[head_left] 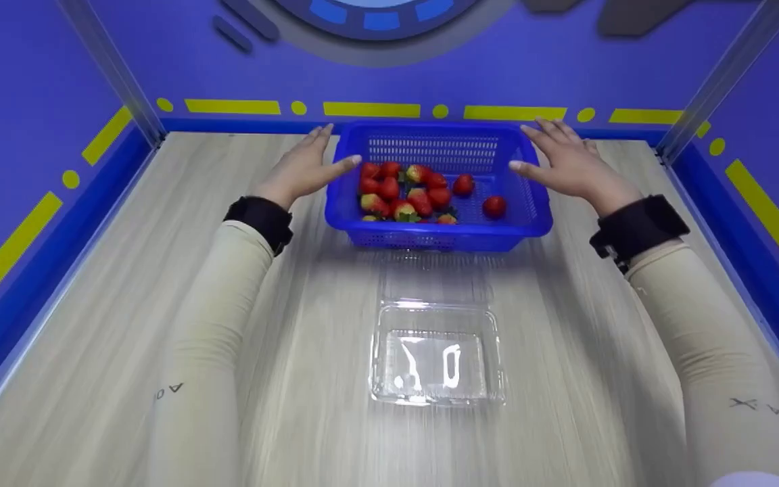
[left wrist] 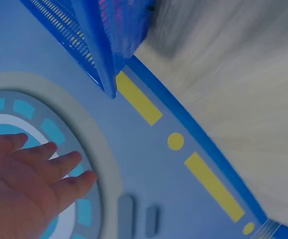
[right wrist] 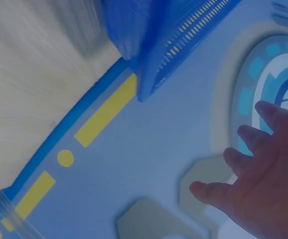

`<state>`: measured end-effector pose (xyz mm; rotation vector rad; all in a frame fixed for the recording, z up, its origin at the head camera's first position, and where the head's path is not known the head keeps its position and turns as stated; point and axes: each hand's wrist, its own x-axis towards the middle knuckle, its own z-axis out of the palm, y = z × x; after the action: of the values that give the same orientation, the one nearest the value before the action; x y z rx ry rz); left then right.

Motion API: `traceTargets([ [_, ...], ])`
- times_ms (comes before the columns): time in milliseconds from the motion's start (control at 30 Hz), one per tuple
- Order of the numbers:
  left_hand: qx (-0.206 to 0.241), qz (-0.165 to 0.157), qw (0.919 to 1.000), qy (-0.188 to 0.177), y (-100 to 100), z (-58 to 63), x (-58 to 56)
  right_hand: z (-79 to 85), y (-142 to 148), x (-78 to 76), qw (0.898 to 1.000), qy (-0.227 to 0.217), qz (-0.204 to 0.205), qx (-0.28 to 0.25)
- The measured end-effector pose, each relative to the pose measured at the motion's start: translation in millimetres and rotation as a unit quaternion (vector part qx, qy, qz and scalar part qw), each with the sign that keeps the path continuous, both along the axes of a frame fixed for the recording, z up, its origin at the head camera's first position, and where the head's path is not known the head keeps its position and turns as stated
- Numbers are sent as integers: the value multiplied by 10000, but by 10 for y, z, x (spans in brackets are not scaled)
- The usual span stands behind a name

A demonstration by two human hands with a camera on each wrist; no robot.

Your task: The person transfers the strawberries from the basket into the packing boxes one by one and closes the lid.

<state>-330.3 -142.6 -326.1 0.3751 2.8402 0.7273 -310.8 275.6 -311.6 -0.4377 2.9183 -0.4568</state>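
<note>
A blue plastic basket (head_left: 438,230) stands at the back of the table with several red strawberries (head_left: 420,201) inside, most of them heaped on its left side. My left hand (head_left: 305,168), fingers extended, is beside the basket's left rim. On the other side, my right hand (head_left: 569,166) is spread near the right rim. Both wrist views show fingers apart and nothing held in the left hand (left wrist: 32,181) or the right hand (right wrist: 263,169). In front of the basket lies a clear plastic clamshell box (head_left: 437,358), its lid folded back toward the basket.
The pale wood-grain table (head_left: 322,433) is enclosed by blue panels (head_left: 376,84) with yellow markings at the back and both sides. Metal corner posts (head_left: 734,74) rise at the back corners. The basket stands close to the back panel.
</note>
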Motion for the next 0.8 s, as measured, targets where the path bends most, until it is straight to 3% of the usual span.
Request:
traceTargets([
  [167, 838, 321, 9957, -244, -51, -124, -97, 136, -138, -126, 9994, 247, 193, -160],
  [367, 1470, 880, 9831, -646, -87, -276, -149, 142, -386, -366, 9980, 317, 338, -441],
  [567, 2381, 1494, 9472, -1544, -74, -404, -149, -29, -608, -623, 9961, 287, 538, -637],
  [800, 3359, 1968, 9016, -1884, -36, -467, -213, -262, -714, -813, 9966, 198, 675, -428],
])
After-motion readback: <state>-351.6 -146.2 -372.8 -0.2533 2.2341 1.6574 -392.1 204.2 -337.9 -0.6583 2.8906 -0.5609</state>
